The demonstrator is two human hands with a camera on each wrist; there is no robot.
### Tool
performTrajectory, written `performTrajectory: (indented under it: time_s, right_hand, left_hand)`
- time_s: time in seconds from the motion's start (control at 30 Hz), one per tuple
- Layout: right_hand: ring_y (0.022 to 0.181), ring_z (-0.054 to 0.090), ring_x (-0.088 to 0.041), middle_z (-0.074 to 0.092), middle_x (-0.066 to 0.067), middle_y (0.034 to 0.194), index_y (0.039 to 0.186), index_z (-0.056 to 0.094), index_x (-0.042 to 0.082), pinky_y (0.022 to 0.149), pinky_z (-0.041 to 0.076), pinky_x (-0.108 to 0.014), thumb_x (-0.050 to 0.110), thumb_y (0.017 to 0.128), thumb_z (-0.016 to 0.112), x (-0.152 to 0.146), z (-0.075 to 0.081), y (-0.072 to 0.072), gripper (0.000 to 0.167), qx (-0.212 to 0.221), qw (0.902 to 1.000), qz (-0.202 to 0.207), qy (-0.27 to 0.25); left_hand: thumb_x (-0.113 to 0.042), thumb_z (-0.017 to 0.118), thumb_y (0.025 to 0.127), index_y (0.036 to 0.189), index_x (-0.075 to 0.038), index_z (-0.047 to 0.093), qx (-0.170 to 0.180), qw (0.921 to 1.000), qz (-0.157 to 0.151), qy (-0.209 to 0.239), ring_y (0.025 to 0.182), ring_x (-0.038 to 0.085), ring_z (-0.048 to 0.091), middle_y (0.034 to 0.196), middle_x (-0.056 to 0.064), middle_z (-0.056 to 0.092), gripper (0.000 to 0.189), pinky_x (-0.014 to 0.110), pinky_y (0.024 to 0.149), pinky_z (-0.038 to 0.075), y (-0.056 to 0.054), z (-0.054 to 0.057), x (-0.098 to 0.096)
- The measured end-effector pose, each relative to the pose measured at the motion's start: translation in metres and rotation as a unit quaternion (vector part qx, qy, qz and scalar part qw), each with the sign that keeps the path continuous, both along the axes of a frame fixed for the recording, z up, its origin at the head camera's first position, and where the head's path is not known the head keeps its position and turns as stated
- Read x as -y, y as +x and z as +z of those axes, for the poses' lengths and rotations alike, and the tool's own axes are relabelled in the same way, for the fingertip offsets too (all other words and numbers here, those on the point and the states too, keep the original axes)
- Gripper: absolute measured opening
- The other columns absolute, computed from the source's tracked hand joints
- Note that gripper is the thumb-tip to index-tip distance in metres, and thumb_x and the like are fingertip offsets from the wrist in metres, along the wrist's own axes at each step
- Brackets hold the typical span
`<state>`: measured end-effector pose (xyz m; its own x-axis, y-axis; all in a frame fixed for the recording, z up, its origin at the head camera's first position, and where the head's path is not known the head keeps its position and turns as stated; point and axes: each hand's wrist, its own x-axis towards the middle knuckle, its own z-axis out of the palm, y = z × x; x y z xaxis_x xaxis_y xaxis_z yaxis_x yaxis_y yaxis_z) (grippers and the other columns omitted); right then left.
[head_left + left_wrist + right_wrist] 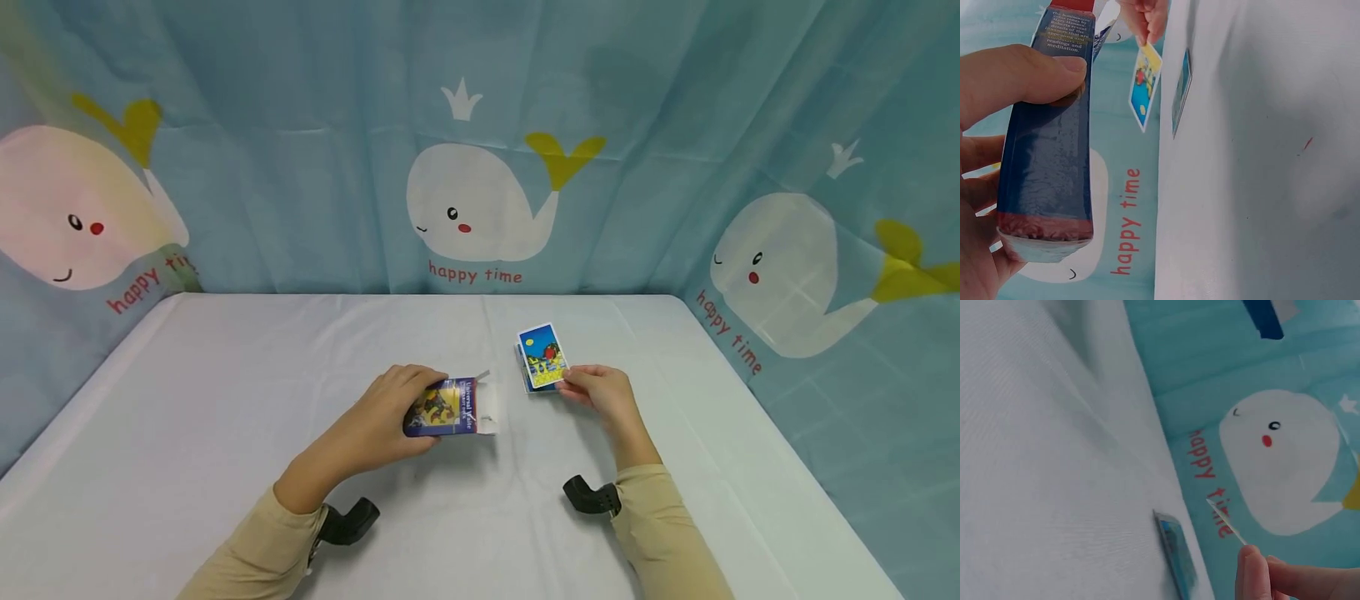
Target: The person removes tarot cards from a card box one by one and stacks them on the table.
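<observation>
Curtained on three sides in blue fabric (322,83) printed with whales (487,187) and red lettering (475,273), around a white-covered tabletop (285,358).

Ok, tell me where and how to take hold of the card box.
Probably the left end of the card box, from the left, as the left hand has it: thumb on the near narrow side, fingers over the far one. Those opposite sides suit a pinch, and this leaves free the right end, where a white flap juts out.

Blue card box (437,408) aloft, end flap (487,408) out; blue-yellow card (543,354) tilted above stack (1182,94) lying flat.
</observation>
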<state>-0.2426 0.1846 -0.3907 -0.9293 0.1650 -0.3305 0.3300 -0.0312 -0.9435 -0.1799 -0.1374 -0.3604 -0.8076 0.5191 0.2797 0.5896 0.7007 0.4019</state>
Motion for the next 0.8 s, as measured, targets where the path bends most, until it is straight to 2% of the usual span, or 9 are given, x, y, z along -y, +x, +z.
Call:
performTrajectory:
  time_s: [0.4,0.6,0.8]
  right_hand:
    - [0.066,0.071,-0.008,0.070,-0.002,0.071,0.126,0.055,-0.015,0.068,0.058,-0.021,0.001,0.095,0.061,0.005,-0.015,-0.009,0.035,0.024,0.9991,-0.028,-0.023]
    - [0.063,0.070,-0.007,0.069,-0.003,0.069,0.124,0.056,-0.016,0.064,0.057,-0.018,0.002,0.094,0.063,0.006,-0.020,-0.007,0.035,0.022,0.9989,-0.041,0.003]
    - [0.056,0.067,-0.005,0.068,-0.002,0.063,0.115,0.059,-0.016,0.057,0.055,-0.018,0.002,0.093,0.064,0.010,-0.022,-0.006,0.029,0.014,0.9981,-0.039,0.046]
  left_hand:
    - [-0.024,0.084,0.076,0.137,-0.006,0.054,0.001,1.0000,0.002,-0.001,0.116,0.025,0.053,0.133,0.009,0.057,0.071,0.048,0.097,0.045,0.000,-0.001,-0.001]
    - [-0.024,0.085,0.076,0.136,-0.005,0.055,-0.001,1.0000,0.005,0.001,0.117,0.025,0.053,0.133,0.009,0.058,0.070,0.048,0.097,0.045,0.001,0.000,-0.001]
    - [-0.024,0.085,0.076,0.137,-0.005,0.054,0.006,1.0000,0.005,-0.001,0.118,0.027,0.053,0.134,0.010,0.057,0.070,0.049,0.098,0.044,0.001,0.000,-0.001]
